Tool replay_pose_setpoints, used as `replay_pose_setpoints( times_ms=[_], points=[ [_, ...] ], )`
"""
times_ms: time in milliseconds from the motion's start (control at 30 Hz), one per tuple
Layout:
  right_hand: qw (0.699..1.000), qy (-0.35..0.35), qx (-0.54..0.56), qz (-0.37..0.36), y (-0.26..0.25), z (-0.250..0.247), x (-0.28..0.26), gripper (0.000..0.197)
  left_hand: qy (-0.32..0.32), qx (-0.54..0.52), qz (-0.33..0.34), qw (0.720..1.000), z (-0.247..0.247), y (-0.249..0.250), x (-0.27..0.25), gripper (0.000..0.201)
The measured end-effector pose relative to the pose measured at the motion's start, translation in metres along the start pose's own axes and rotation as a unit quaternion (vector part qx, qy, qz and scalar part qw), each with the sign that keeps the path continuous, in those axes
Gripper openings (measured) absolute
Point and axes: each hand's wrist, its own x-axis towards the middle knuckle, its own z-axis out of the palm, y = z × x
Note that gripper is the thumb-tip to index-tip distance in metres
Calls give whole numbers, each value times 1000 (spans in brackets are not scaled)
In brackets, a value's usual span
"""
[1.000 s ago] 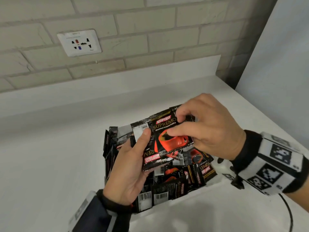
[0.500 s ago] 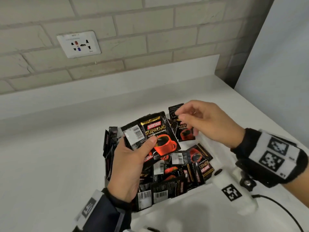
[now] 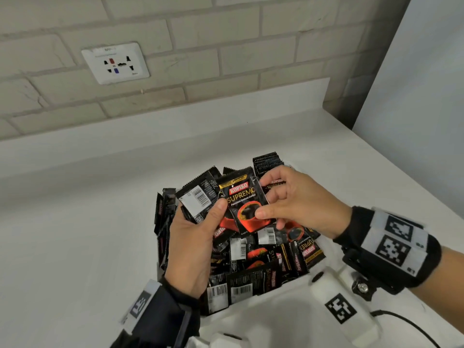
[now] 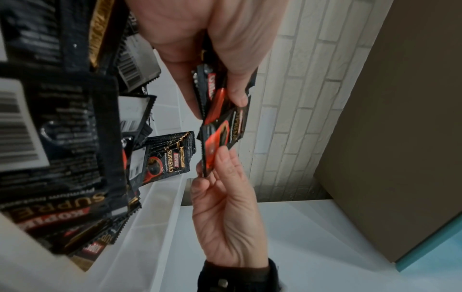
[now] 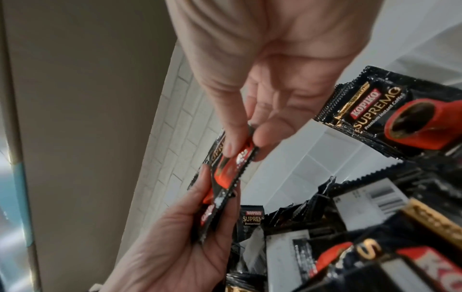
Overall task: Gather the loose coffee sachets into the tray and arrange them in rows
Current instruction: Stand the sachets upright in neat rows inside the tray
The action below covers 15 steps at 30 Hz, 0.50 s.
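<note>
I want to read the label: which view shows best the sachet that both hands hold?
The head view: the front sachet faces the camera, its label readable, between left hand and right hand. Both wrist views show it nearly edge-on, print mostly hidden.

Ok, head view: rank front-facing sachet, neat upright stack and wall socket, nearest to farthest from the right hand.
1. Front-facing sachet: pinched by the right hand.
2. Upright stack: just beyond the fingers, at the tray's far end.
3. Wall socket: up on the brick wall, far left.
</note>
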Motion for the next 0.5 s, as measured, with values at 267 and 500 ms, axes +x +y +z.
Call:
replay_pose_setpoints(
  times_ms=[267, 500],
  points=[
    [983, -40, 170, 51, 4, 9, -5, 54, 13, -30, 20, 999, 3, -2, 2, 33],
    [988, -37, 141, 55, 6, 15, -3, 45, -49, -34, 11, 998, 2, -6, 0, 33]
  ],
)
